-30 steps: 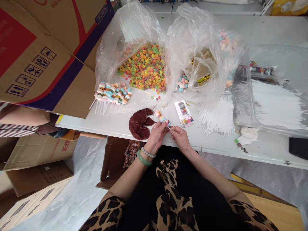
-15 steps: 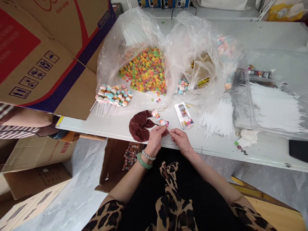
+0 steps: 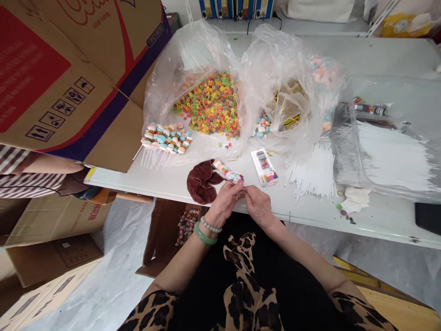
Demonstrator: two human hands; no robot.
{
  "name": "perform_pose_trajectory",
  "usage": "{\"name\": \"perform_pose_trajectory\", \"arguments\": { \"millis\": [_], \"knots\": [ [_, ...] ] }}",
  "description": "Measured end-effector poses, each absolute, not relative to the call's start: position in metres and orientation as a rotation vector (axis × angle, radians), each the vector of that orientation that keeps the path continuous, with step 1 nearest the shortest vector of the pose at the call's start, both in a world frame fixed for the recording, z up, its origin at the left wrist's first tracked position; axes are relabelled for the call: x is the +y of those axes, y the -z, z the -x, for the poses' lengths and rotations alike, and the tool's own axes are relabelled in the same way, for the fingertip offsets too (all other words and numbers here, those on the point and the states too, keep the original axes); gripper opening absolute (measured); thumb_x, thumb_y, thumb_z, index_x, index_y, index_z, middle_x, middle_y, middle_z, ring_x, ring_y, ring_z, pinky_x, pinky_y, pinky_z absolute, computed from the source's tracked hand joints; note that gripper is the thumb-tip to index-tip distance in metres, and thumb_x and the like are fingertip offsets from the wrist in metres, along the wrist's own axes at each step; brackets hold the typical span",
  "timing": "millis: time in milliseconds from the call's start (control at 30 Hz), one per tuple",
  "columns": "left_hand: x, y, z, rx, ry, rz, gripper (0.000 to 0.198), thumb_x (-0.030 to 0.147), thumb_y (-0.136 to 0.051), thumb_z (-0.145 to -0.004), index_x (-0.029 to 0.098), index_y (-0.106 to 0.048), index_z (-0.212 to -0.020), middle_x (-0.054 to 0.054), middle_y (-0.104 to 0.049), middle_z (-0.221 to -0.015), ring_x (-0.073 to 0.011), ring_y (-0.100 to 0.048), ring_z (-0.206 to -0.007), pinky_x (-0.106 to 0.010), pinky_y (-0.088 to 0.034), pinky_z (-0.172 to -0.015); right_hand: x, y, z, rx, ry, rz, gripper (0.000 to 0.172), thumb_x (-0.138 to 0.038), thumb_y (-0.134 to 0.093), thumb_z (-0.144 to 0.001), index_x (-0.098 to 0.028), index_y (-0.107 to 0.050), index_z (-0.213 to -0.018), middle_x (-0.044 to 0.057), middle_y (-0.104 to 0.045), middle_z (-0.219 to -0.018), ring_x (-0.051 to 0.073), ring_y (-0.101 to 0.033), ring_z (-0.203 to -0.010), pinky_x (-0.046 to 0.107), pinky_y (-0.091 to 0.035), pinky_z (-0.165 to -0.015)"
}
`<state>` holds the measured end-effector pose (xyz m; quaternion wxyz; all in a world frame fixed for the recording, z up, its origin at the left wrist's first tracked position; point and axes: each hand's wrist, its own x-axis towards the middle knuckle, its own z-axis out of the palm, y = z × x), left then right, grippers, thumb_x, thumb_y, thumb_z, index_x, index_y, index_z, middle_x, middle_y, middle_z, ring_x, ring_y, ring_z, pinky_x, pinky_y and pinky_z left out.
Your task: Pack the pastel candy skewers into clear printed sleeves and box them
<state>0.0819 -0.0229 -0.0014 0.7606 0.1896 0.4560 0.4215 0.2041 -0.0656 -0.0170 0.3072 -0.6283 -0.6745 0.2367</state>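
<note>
My left hand [image 3: 224,200] is closed in a pinch around the lower end of a wrapped candy stick [image 3: 225,170], whose printed clear wrapper and pastel candies point up and left. My right hand [image 3: 257,205] pinches at the bottom end of the same candy stick, its fingertips almost meeting the left ones. The exact spot it grips is hidden by the fingers. Beside the left hand lies a crumpled brown cloth [image 3: 203,181]. Just beyond the right hand rests a flat stack of printed wrappers [image 3: 264,167].
Behind are a plastic bag of colourful ring candies [image 3: 210,108] and another bag [image 3: 285,110]. Candy-threaded sticks [image 3: 167,138] lie left, white sticks [image 3: 312,172] right, by a clear bin [image 3: 365,177]. A large carton [image 3: 86,78] overhangs the table's left; an open box [image 3: 151,243] stands below.
My right hand has shifted slightly, its fingers coming up against my left fingertips. The white stick that showed between the hands is now mostly covered. The camera view has tilted a little.
</note>
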Motion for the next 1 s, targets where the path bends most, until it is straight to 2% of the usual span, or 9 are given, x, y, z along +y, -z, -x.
{"name": "perform_pose_trajectory", "arguments": {
  "millis": [67,167,300,467,600,733,800,867,1000],
  "knots": [
    [-0.021,0.001,-0.082,1.003,-0.983,-0.353,0.036,0.040,-0.084,-0.060,0.014,-0.066,-0.078,-0.004,-0.067,-0.081,-0.0131,-0.060,-0.072,-0.027,-0.045,-0.069,-0.068,0.016,-0.202,-1.842,-0.568,1.637,0.024,-0.024,-0.035,-0.094,-0.022,-0.057,-0.083,0.007,-0.065,-0.083,0.019,-0.058,-0.078,0.027,-0.039,-0.070],
    [-0.020,0.003,-0.082,1.070,-1.060,-0.399,0.032,0.036,-0.085,-0.059,0.011,-0.067,-0.069,-0.004,-0.065,-0.069,-0.0120,-0.058,-0.066,-0.027,-0.045,-0.070,-0.068,0.014,-0.200,-1.834,-0.626,1.583,0.023,-0.025,-0.038,-0.093,-0.022,-0.054,-0.076,0.004,-0.063,-0.075,0.017,-0.057,-0.072,0.027,-0.039,-0.067],
    [-0.018,0.002,-0.079,1.041,-1.028,-0.373,0.031,0.037,-0.082,-0.062,0.010,-0.070,-0.072,-0.005,-0.067,-0.071,-0.0116,-0.057,-0.064,-0.027,-0.045,-0.069,-0.065,0.008,-0.196,-1.755,-0.843,1.549,0.019,-0.027,-0.045,-0.088,-0.022,-0.052,-0.071,0.000,-0.060,-0.071,0.015,-0.054,-0.067,0.027,-0.038,-0.065],
    [-0.016,0.003,-0.075,1.080,-1.012,-0.271,0.039,0.044,-0.076,-0.070,0.013,-0.059,-0.053,-0.004,-0.061,-0.060,-0.0105,-0.056,-0.061,-0.025,-0.044,-0.066,-0.065,0.008,-0.183,-1.481,-1.223,1.490,0.015,-0.030,-0.054,-0.079,-0.022,-0.051,-0.067,-0.004,-0.053,-0.062,0.012,-0.048,-0.058,0.025,-0.036,-0.059],
    [-0.017,0.006,-0.071,0.979,-0.961,-0.305,0.025,0.030,-0.078,-0.067,0.011,-0.071,-0.082,-0.006,-0.068,-0.083,-0.0155,-0.062,-0.078,-0.027,-0.047,-0.073,-0.064,0.011,-0.184,-1.050,-1.596,1.408,0.017,-0.036,-0.056,-0.075,-0.021,-0.052,-0.068,-0.006,-0.051,-0.057,0.009,-0.042,-0.045,0.024,-0.031,-0.046],
    [-0.018,0.006,-0.064,0.860,-0.862,-0.324,0.037,0.015,-0.077,-0.063,0.014,-0.071,-0.099,-0.009,-0.068,-0.104,-0.0195,-0.062,-0.091,-0.030,-0.047,-0.078,-0.061,0.006,-0.193,-0.847,-1.683,1.316,0.017,-0.035,-0.061,-0.070,-0.021,-0.053,-0.068,-0.008,-0.048,-0.052,0.007,-0.036,-0.042,0.022,-0.025,-0.043],
    [-0.018,0.005,-0.062,0.802,-0.827,-0.317,0.038,0.018,-0.077,-0.065,0.015,-0.070,-0.102,-0.009,-0.067,-0.108,-0.0196,-0.062,-0.093,-0.031,-0.047,-0.079,-0.060,0.001,-0.195,-0.840,-1.678,1.284,0.016,-0.032,-0.063,-0.067,-0.020,-0.052,-0.064,-0.009,-0.043,-0.049,0.007,-0.034,-0.043,0.022,-0.023,-0.043],
    [-0.018,0.005,-0.062,0.752,-0.807,-0.298,0.035,0.031,-0.076,-0.070,0.015,-0.071,-0.101,-0.010,-0.067,-0.108,-0.0212,-0.061,-0.095,-0.032,-0.048,-0.081,-0.060,-0.002,-0.194,-0.834,-1.673,1.275,0.015,-0.030,-0.063,-0.066,-0.020,-0.052,-0.063,-0.008,-0.042,-0.049,0.007,-0.033,-0.044,0.022,-0.022,-0.044],
    [-0.019,0.006,-0.065,0.892,-0.879,-0.330,0.034,0.044,-0.078,-0.067,0.013,-0.070,-0.078,-0.009,-0.068,-0.092,-0.0194,-0.062,-0.084,-0.032,-0.048,-0.077,-0.061,-0.002,-0.193,-0.838,-1.704,1.280,0.014,-0.031,-0.062,-0.067,-0.019,-0.054,-0.065,-0.008,-0.044,-0.051,0.006,-0.033,-0.044,0.022,-0.022,-0.044]
  ]
}}
